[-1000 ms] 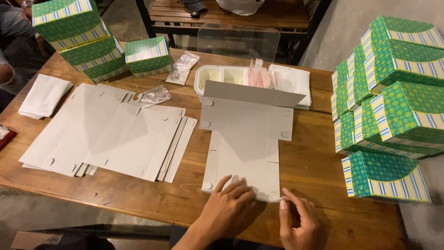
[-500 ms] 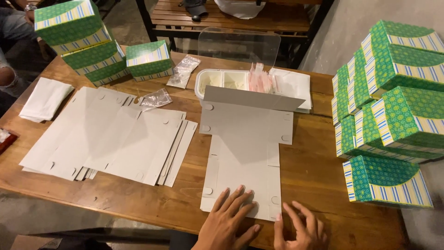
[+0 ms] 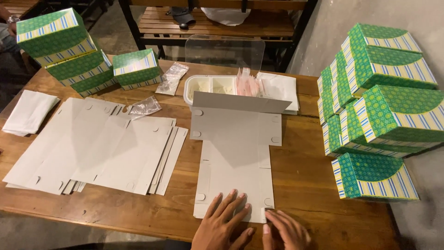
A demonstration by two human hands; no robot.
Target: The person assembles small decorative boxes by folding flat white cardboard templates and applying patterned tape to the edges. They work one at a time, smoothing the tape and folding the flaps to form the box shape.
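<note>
**Two hands flat on a grey box sheet**

Left hand [image 3: 224,223] at 6 o'clock, fingers spread wide and pressed flat on the near end of the unfolded grey cardboard sheet [image 3: 236,157]. Holding nothing, just pushing down. Right hand [image 3: 283,231] just beside it, fingers open too, tips touching the sheet's near right corner. Sheet lying flat in the middle of the wooden counter [image 3: 305,185], far flap tilted up. Stack of flat grey sheets [image 3: 97,148] at 9 o'clock. White tray [image 3: 208,85] at 12 o'clock, just past the sheet. Finished green boxes [image 3: 379,115] piled at 3 o'clock. More green boxes [image 3: 69,51] at 10 o'clock. White napkins [image 3: 30,111] far left.
</note>
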